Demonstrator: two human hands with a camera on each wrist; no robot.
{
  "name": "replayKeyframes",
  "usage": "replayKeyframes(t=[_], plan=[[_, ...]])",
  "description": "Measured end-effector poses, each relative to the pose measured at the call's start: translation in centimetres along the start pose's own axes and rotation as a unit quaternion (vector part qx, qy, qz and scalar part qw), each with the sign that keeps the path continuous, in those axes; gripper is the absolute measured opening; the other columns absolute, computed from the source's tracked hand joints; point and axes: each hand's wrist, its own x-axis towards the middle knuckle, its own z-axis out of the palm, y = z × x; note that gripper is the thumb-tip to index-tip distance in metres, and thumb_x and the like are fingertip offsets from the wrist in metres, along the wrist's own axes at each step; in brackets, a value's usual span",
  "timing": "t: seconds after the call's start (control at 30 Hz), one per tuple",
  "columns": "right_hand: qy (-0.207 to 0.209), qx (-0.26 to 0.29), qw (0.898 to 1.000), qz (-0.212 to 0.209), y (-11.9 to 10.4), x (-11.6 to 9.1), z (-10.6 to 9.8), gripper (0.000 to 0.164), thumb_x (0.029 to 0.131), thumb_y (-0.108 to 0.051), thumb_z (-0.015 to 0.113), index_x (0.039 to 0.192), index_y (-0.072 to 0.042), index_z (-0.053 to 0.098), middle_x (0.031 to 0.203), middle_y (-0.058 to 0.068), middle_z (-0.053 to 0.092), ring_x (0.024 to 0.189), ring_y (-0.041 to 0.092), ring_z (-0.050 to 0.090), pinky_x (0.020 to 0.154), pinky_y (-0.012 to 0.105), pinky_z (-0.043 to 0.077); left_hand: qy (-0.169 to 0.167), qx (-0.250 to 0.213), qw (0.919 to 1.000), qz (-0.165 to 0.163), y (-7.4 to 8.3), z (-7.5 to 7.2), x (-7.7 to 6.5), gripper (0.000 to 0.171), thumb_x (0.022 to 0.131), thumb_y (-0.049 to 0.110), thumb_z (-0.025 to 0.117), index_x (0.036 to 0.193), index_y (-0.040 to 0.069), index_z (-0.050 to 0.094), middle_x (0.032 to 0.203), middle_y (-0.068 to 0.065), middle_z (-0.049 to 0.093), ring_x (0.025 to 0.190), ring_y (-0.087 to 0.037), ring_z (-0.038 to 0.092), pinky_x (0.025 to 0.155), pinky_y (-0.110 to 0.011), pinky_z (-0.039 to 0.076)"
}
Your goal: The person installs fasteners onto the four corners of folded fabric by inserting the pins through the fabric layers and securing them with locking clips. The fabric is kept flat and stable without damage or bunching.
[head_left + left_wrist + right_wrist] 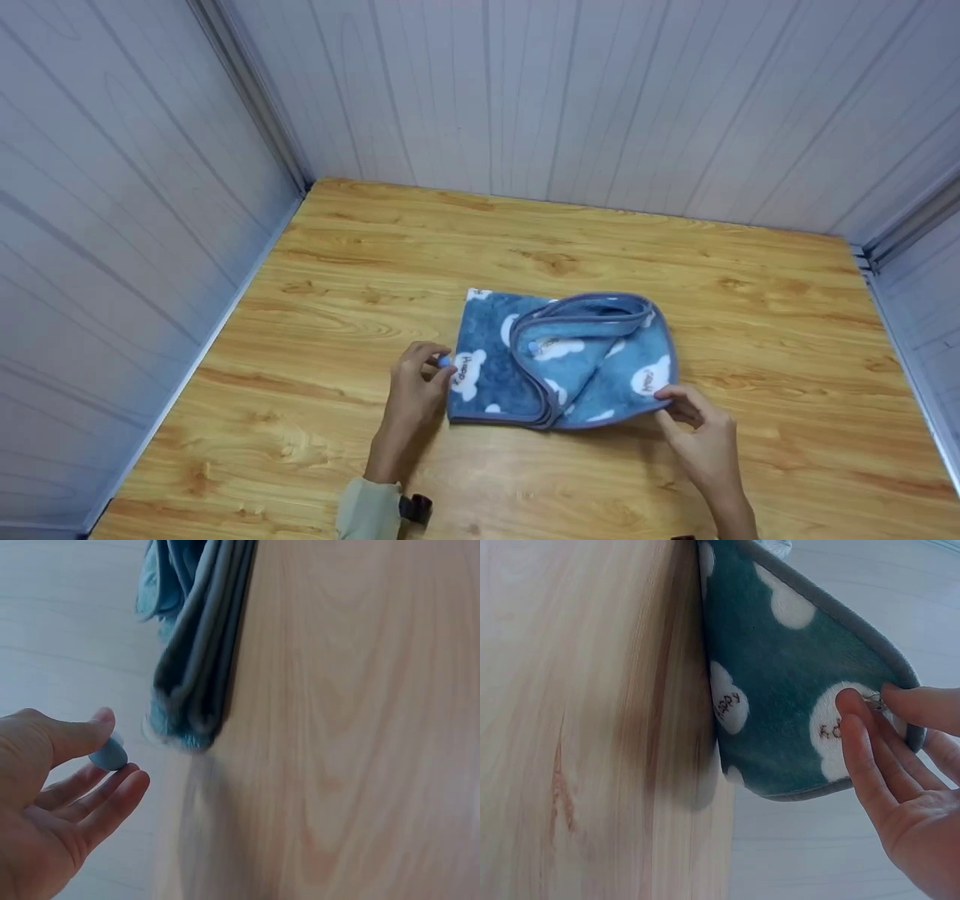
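Note:
A folded blue blanket (491, 334) with white cloud shapes and the word "Happy" lies on the table, its right part folded loosely back over itself. My left hand (412, 382) pinches a small blue rounded cap (109, 755) with a whitish part between thumb and fingertips, right beside the blanket's left edge. At the near right corner, my right hand (701, 435) pinches the blanket's edge. Something small and metallic (875, 699) shows at those fingertips, and the blanket corner is raised from the table in the right wrist view. A blue dot-like piece (533, 348) sits on the folded-back part.
The wood-grain table (360, 270) reaches to pale panelled walls (517, 97) at the back and both sides. A dark strap (416, 509) is on the left wrist below a light sleeve (369, 508).

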Motion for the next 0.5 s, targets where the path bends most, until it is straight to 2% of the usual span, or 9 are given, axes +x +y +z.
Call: replayKeyframes(t=[0.17, 0.37, 0.5], plan=[[-0.001, 0.001, 1.0, 0.001, 0.0, 0.0, 0.0, 0.024, 0.066, 0.029, 0.063, 0.083, 0.011, 0.064, 0.077, 0.019, 0.066, 0.07, 0.011, 0.066, 0.064, 0.016, 0.051, 0.0, -0.036, 0.9993, 0.008, 1.0, 1.0, 0.4, 0.021, 0.077, -0.006, 0.073, 0.097, -0.003, 0.066, 0.093, -0.011, 0.061, 0.075, -0.022, 0.065, 0.06, -0.029, 0.054], [-0.003, -0.003, 1.0, 0.011, -0.1, 0.1, 0.0, 0.024, 0.067, 0.028, 0.063, 0.084, 0.01, 0.065, 0.078, 0.018, 0.066, 0.071, 0.012, 0.066, 0.064, 0.017, 0.051, 0.003, -0.051, 0.9986, 0.014, 1.9, 2.3, 0.7, 0.024, 0.074, -0.007, 0.075, 0.096, -0.003, 0.066, 0.095, -0.008, 0.061, 0.08, -0.021, 0.064, 0.062, -0.028, 0.055], [-0.007, -0.003, 1.0, 0.008, -0.2, 0.1, 0.0, 0.025, 0.067, 0.028, 0.063, 0.085, 0.01, 0.065, 0.079, 0.018, 0.066, 0.072, 0.012, 0.066, 0.064, 0.017, 0.052, 0.006, -0.059, 0.9978, 0.032, 2.6, 2.9, 0.8, 0.024, 0.073, -0.007, 0.076, 0.095, -0.002, 0.066, 0.094, -0.008, 0.061, 0.081, -0.022, 0.064, 0.062, -0.03, 0.055]])
